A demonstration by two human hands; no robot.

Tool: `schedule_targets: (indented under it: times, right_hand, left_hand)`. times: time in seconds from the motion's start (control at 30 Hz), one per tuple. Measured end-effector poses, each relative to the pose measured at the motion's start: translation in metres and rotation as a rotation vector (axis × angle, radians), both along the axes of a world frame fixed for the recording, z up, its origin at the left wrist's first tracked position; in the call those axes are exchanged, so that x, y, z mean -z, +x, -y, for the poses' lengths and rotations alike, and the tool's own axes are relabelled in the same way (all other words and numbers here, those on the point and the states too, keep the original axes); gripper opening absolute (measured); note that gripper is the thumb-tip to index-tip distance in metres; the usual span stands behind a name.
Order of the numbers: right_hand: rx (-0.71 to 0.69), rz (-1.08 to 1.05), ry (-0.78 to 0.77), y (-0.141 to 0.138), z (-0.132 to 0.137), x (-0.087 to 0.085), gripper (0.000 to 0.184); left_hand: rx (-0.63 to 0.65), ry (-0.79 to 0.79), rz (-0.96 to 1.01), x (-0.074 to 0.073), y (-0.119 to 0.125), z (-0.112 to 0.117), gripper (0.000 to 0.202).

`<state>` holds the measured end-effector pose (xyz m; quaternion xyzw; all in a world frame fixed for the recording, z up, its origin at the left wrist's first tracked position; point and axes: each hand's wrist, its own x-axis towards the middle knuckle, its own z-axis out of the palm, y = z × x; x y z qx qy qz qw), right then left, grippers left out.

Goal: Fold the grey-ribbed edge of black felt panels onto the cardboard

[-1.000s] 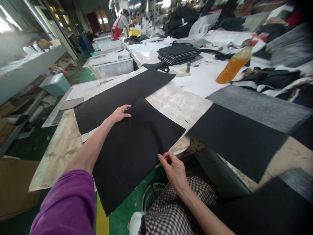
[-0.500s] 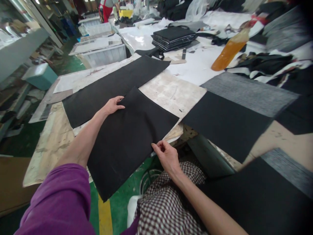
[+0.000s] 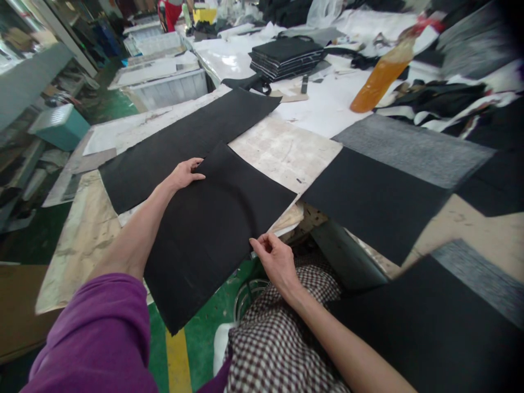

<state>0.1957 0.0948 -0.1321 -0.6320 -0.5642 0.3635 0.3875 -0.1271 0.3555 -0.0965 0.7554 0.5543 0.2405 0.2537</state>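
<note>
A black sheet (image 3: 208,234), fabric or thin leather-like material, lies partly on the table and overhangs its near edge. My left hand (image 3: 186,173) grips its far left edge, thumb on top and the other fingers partly hidden at the edge. Between thumb and fingertips, my right hand (image 3: 276,261) pinches the sheet's near right edge. A faint curved fold runs over the sheet towards that pinch. Beyond my left hand, a long black piece (image 3: 184,142) lies flat on the table, partly covered by the held sheet.
To the right lie black panels with grey strips (image 3: 376,196). A slanted bottle of orange liquid (image 3: 382,79) and a stack of black pieces (image 3: 286,57) are farther back. White bins (image 3: 167,87) stand beyond the table on the left. A person in red (image 3: 170,13) is in the background.
The view has shifted slightly, so everything sits a little more to the left and higher. Both hands keep their hold on the black sheet, and its curved fold shows more clearly.
</note>
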Motion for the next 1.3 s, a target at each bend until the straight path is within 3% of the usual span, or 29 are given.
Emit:
schedule_targets:
  times: [0.27, 0.47, 0.57, 0.73, 0.87, 1.0, 1.13, 1.3]
  right_hand:
    - [-0.006, 0.034, -0.019, 0.000, -0.001, -0.001, 0.032]
    - [-0.022, 0.111, -0.077, 0.003, -0.003, -0.003, 0.032]
    - [-0.023, 0.206, -0.101, 0.006, -0.005, -0.007, 0.035]
    - [-0.057, 0.357, -0.079, 0.010, -0.005, -0.014, 0.035]
    - [-0.085, 0.400, -0.026, 0.009, -0.003, -0.016, 0.032]
    - [-0.108, 0.382, 0.001, 0.011, -0.001, -0.020, 0.031]
    - [-0.114, 0.297, 0.012, 0.027, 0.007, -0.028, 0.035]
    - [-0.106, 0.130, 0.065, 0.073, 0.026, -0.030, 0.041]
  left_hand:
    - [0.003, 0.032, -0.091, 0.002, -0.002, -0.001, 0.072]
    - [0.030, 0.142, -0.253, -0.017, 0.012, 0.015, 0.073]
    - [-0.023, 0.274, -0.509, -0.033, 0.031, 0.031, 0.072]
    - [-0.046, 0.232, -0.765, -0.049, 0.078, 0.069, 0.025]
    - [-0.111, 0.277, -0.801, -0.043, 0.128, 0.115, 0.030]
    - [-0.098, 0.291, -0.815, -0.033, 0.170, 0.156, 0.028]
    - [-0.109, 0.282, -0.833, -0.031, 0.184, 0.175, 0.026]
    - [-0.137, 0.275, -0.888, -0.037, 0.181, 0.176, 0.027]
